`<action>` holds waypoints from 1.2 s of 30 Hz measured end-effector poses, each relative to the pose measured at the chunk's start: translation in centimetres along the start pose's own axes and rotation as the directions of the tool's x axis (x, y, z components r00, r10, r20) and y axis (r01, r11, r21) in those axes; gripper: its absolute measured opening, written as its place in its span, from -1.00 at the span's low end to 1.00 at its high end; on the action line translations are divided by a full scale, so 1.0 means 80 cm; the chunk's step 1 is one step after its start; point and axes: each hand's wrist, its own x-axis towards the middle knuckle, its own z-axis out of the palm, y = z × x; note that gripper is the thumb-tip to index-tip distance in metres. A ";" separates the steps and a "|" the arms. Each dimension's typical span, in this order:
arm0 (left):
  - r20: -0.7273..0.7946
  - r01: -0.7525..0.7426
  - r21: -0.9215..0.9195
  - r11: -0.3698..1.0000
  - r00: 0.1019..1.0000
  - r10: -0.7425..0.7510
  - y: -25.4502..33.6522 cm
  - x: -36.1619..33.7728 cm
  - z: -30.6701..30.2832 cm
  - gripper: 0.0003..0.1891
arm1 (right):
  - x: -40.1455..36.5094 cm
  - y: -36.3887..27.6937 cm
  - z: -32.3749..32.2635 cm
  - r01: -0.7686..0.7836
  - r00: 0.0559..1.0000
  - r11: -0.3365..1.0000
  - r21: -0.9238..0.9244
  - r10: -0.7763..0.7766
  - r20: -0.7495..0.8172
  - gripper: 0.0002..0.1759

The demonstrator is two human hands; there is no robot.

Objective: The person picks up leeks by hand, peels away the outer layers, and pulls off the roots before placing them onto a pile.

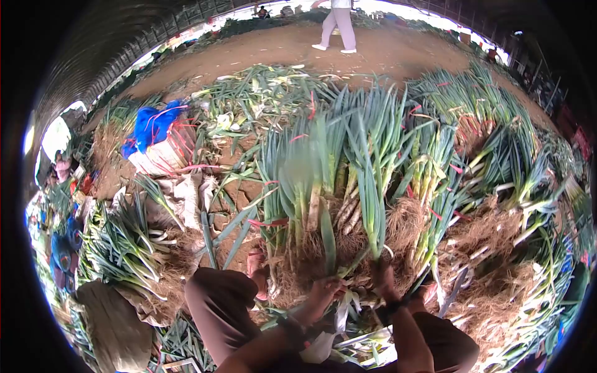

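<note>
My right hand (pixel 384 281) is closed around the lower end of an upright leek (pixel 372 211), whose green leaves fan out above it. Just left of it, my left hand (pixel 324 293) is closed, its fingertips pinching a loose green leek leaf (pixel 353 263) that slants up toward the held stalk. Directly in front of both hands stand tied bundles of leeks (pixel 311 186), roots down and leaves up. Brown roots (pixel 305 248) hang thickly at their base. Pale peeled scraps (pixel 346 311) lie below my hands, between my knees.
More leeks (pixel 121 242) lie on sacking to the left, near a blue-topped bundle of pink strings (pixel 165 140). Rooty leek heaps (pixel 497 248) spread on the right. Leaf trimmings (pixel 261 93) cover the ground farther off. A person in light trousers (pixel 339 28) walks on the dirt path behind.
</note>
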 end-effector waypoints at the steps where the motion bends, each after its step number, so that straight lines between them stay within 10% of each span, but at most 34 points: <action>1: -0.005 -0.046 -0.054 0.997 0.999 0.046 -0.001 0.004 -0.004 -0.72 | -0.015 -0.030 0.005 0.005 1.000 0.998 0.066 -0.004 -0.024 -0.83; 5: -0.056 -0.422 -0.221 0.879 0.905 0.421 0.039 -0.001 -0.017 -0.65 | -0.080 -0.112 0.034 0.028 1.000 0.994 0.106 -0.027 -0.015 -0.84; 12: -0.278 -0.484 -0.101 0.869 0.853 0.442 0.134 -0.066 -0.026 -0.61 | -0.136 -0.211 0.018 0.265 0.943 0.952 0.154 -0.290 0.164 -0.71; 16: -0.239 -0.387 -0.218 0.896 0.911 0.336 0.128 -0.112 -0.007 -0.73 | -0.136 -0.288 -0.026 -0.366 0.894 0.562 0.742 -0.010 0.449 -0.64; 19: -0.267 -0.360 -0.246 0.900 0.918 0.295 0.106 -0.116 0.001 -0.76 | -0.141 -0.262 -0.010 -0.474 0.874 0.244 0.846 0.016 0.485 -0.69; 23: -0.288 -0.558 -0.328 0.762 0.828 0.482 0.089 -0.130 0.019 -0.70 | -0.173 -0.274 0.004 -0.369 0.890 0.169 0.914 0.347 0.295 -0.83; 25: -0.250 -0.492 -0.460 0.739 0.871 0.424 0.091 -0.153 0.029 -0.64 | -0.190 -0.223 0.011 -0.201 0.977 0.639 0.743 0.183 0.107 -0.88; 29: -0.252 -0.494 -0.440 0.749 0.869 0.425 0.098 -0.175 0.016 -0.61 | -0.209 -0.241 -0.001 0.112 0.993 0.949 0.296 -0.101 -0.053 -0.97; 32: -0.348 -0.571 -0.439 0.693 0.820 0.455 0.146 -0.182 -0.013 -0.64 | -0.235 -0.224 -0.019 0.437 0.896 0.862 -0.256 -0.390 0.214 -0.97; 36: -0.451 -0.708 -0.417 0.570 0.705 0.547 0.204 -0.177 -0.080 -0.66 | -0.254 -0.040 -0.006 0.576 0.710 0.648 -0.499 -0.094 0.698 -0.84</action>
